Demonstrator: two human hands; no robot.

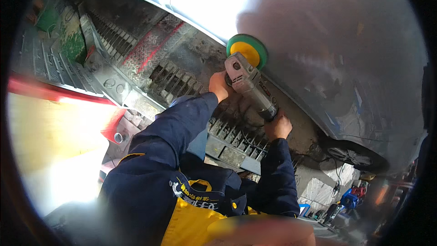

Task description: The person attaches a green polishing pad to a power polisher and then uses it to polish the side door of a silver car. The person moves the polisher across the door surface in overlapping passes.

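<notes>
Sleeves point(175, 125) of dark blue lead up to the right hand point(278, 127), its fingers wrapped around the rear end of a grey polisher point(255, 92). Farther up, the left hand point(219, 86) closes beside the tool's head; its exact finger hold is hidden. Beyond both hands' fingers, the green-and-yellow pad point(243, 48) overlaps the edge of a glossy car panel point(318, 59); contact is unclear. A wheel point(353, 156) stands off right.

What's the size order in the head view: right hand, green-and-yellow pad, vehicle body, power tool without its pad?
Largest: vehicle body, running past the view's edge
Next: power tool
Then: green-and-yellow pad
Smallest: right hand
</notes>
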